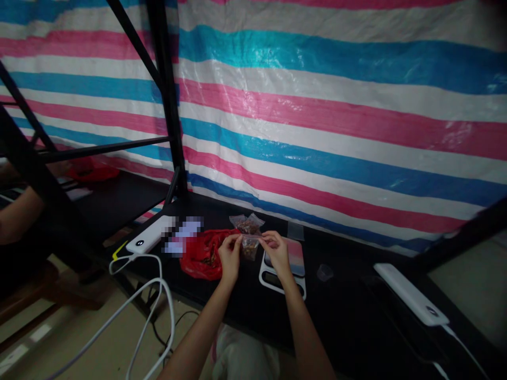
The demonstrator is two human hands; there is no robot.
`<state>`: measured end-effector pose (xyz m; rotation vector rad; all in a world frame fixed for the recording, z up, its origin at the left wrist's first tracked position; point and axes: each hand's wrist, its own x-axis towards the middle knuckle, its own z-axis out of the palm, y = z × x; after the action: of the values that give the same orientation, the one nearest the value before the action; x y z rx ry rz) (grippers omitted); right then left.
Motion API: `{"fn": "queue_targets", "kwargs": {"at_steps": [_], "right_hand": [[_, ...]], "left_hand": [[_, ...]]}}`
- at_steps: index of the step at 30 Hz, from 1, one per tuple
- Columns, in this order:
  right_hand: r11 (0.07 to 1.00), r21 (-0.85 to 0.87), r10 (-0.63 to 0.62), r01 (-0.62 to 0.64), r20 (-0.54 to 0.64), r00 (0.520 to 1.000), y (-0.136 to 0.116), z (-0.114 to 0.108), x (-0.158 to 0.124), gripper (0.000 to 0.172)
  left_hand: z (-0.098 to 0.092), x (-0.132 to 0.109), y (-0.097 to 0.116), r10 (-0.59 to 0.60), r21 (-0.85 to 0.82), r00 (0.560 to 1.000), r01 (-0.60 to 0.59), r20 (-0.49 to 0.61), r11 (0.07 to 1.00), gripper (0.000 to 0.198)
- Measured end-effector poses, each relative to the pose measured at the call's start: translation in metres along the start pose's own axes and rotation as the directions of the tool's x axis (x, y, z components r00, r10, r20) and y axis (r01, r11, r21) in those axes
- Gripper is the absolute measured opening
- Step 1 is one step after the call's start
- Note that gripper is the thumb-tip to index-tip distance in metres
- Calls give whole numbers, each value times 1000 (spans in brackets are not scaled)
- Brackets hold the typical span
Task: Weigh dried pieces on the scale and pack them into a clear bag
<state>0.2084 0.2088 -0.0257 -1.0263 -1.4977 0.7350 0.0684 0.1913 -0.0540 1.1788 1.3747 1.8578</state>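
Observation:
Between my two hands hangs a small clear zip bag (250, 248) with brown bits in it. My left hand (230, 256) pinches its top left corner, and my right hand (276, 252) pinches the top right corner. Just behind it lie filled clear bags (247, 225) on the black table (253, 311). A red plastic bag (202, 256), open with brown pieces inside, sits left of my left hand. Under and beside my right hand is a white scale (301, 287) bearing a pink and blue item (296, 257).
A flat clear bag (295, 231) lies behind the scale, a small clear cup (325, 272) to its right. White power banks (150, 235) with cables lie at the left and at the right (412, 294). Black frame posts (168, 105) stand at the left, near another person's arm (21, 214).

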Motion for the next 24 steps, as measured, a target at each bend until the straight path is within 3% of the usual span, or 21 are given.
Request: {"fn": "queue_targets", "kwargs": {"at_steps": [6, 12, 24], "right_hand": [[999, -34, -32, 30, -42, 999, 1, -4, -1, 15], [1000, -12, 13, -14, -36, 999, -1, -4, -2, 20], [1000, -5, 6, -6, 7, 1000, -2, -1, -6, 20]], "left_hand": [[1, -2, 3, 14, 44, 1000, -14, 4, 999, 23], [1, -3, 5, 35, 107, 999, -36, 16, 994, 23], [2, -5, 5, 43, 67, 999, -44, 20, 997, 19]]}}
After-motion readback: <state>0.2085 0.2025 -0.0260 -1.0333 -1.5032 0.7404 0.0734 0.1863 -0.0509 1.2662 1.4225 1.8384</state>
